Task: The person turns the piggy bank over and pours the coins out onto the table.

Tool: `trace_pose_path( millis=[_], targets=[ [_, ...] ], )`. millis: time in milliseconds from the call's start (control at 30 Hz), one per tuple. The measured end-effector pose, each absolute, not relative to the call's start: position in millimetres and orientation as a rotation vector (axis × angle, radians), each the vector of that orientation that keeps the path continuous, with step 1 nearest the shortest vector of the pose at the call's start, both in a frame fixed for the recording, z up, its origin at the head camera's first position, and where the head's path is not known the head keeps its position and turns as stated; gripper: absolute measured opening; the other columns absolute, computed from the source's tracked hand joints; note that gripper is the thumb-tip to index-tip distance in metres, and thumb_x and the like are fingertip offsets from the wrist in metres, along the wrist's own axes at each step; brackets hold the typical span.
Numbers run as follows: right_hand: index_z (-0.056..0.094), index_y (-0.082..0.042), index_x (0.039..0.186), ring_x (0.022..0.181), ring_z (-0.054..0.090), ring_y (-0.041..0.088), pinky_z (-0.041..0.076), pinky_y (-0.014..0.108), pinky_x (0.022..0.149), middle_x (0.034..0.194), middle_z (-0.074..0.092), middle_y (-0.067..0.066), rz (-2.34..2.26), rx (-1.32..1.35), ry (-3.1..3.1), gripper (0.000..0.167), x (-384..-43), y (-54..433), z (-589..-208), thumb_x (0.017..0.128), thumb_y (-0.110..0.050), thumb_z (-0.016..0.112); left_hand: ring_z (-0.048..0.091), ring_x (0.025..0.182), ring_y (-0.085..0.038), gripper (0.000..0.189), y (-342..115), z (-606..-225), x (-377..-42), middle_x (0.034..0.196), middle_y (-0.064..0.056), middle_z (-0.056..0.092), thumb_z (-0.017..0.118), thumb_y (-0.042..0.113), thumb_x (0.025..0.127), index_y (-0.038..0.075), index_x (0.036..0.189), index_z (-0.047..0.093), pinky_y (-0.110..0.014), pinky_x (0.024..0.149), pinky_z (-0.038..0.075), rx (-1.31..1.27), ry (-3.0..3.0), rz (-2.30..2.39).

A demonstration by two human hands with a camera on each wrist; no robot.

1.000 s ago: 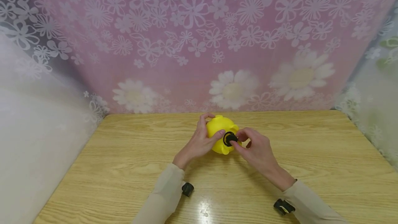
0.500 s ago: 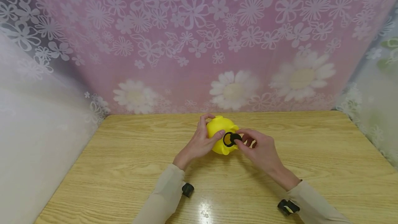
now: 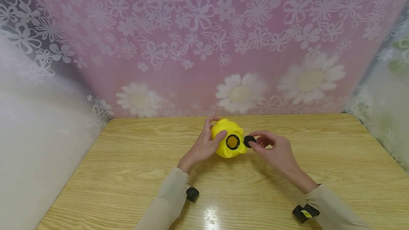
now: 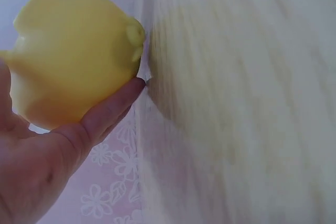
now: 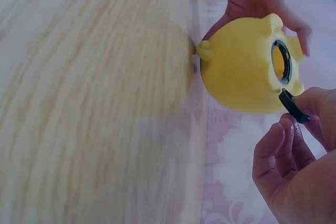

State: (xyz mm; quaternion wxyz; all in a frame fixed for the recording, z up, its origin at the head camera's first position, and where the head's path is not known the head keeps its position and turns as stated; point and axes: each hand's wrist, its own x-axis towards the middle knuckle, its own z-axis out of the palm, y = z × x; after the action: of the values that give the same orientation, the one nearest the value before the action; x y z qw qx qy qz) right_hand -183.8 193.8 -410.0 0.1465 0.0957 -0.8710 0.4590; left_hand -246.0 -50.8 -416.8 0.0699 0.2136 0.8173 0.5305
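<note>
A round yellow piggy bank (image 3: 227,127) is tilted so that its underside, with short stubby feet, faces up toward the head camera. Its black-ringed opening (image 3: 233,142) is uncovered, and the yellow inside shows through. My left hand (image 3: 202,148) grips the bank from the left, thumb lying over the belly near the ring. The snout (image 4: 136,34) points down to the tabletop in the left wrist view. Just right of the bank, my right hand (image 3: 275,152) pinches a round black stopper (image 5: 293,106) between thumb and fingers, apart from the opening.
A wood-grain table (image 3: 134,187) lies under both hands. Behind it hangs a pink flowered curtain (image 3: 191,45), with pale sheets at both sides. Each wrist wears a small black camera; one is the left wrist camera (image 3: 192,194).
My right hand has pulled the black stopper out of the piggy bank's opening and moved right with it. My left hand keeps its grip; the bank has turned slightly.
</note>
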Motion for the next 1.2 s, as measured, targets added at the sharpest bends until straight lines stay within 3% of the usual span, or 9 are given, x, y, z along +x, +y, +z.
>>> trace_pose_path(
  millis=[233, 400, 567, 733, 967, 1200],
  targets=[
    [0.072, -0.015, 0.122, 0.071, 0.067, 0.019, 0.058, 0.031, 0.054, 0.091, 0.071, 0.01, 1.414, 0.182, -2.576, 0.029, -183, 211, -403, 0.095, -0.026, 0.075, 0.063, 0.11, -0.024, 0.053, -53, -413, -247, 0.139, -0.015, 0.05, 0.047, 0.05, 0.107, 0.03, 0.151, 0.024, -0.041, 0.096, 0.056, 0.688, 2.444, 1.61],
    [0.071, -0.015, 0.122, 0.072, 0.068, 0.023, 0.057, 0.031, 0.054, 0.09, 0.072, 0.007, 1.351, 0.149, -2.605, 0.03, -184, 224, -406, 0.096, -0.029, 0.074, 0.064, 0.11, -0.023, 0.054, -52, -409, -245, 0.142, -0.014, 0.05, 0.044, 0.052, 0.107, 0.028, 0.152, 0.025, -0.037, 0.093, 0.058, 0.768, 2.421, 1.623],
    [0.071, -0.012, 0.123, 0.069, 0.068, 0.022, 0.056, 0.031, 0.054, 0.09, 0.074, 0.009, 1.314, 0.109, -2.624, 0.032, -184, 239, -408, 0.096, -0.03, 0.074, 0.064, 0.11, -0.022, 0.051, -51, -405, -241, 0.143, -0.012, 0.049, 0.042, 0.052, 0.108, 0.032, 0.151, 0.026, -0.034, 0.09, 0.058, 0.811, 2.394, 1.645],
    [0.069, -0.011, 0.126, 0.064, 0.067, 0.021, 0.056, 0.031, 0.053, 0.094, 0.073, 0.014, 1.264, 0.06, -2.674, 0.036, -186, 256, -409, 0.097, -0.032, 0.072, 0.065, 0.104, -0.022, 0.054, -47, -404, -239, 0.138, -0.015, 0.051, 0.041, 0.054, 0.107, 0.028, 0.152, 0.025, -0.032, 0.084, 0.059, 0.848, 2.373, 1.641],
    [0.067, -0.009, 0.13, 0.061, 0.066, 0.019, 0.056, 0.032, 0.054, 0.099, 0.073, 0.018, 1.198, 0.029, -2.727, 0.04, -191, 282, -410, 0.099, -0.034, 0.069, 0.066, 0.102, -0.023, 0.047, -36, -403, -234, 0.142, -0.016, 0.048, 0.042, 0.043, 0.11, 0.029, 0.151, 0.025, -0.03, 0.08, 0.06, 0.88, 2.342, 1.609],
    [0.066, -0.006, 0.13, 0.063, 0.068, 0.015, 0.056, 0.031, 0.054, 0.099, 0.074, 0.017, 1.151, 0.003, -2.802, 0.043, -196, 307, -416, 0.099, -0.036, 0.068, 0.065, 0.107, -0.019, 0.045, -29, -406, -227, 0.145, -0.012, 0.049, 0.043, 0.041, 0.11, 0.03, 0.15, 0.026, -0.025, 0.084, 0.058, 0.923, 2.339, 1.551]
  ],
)
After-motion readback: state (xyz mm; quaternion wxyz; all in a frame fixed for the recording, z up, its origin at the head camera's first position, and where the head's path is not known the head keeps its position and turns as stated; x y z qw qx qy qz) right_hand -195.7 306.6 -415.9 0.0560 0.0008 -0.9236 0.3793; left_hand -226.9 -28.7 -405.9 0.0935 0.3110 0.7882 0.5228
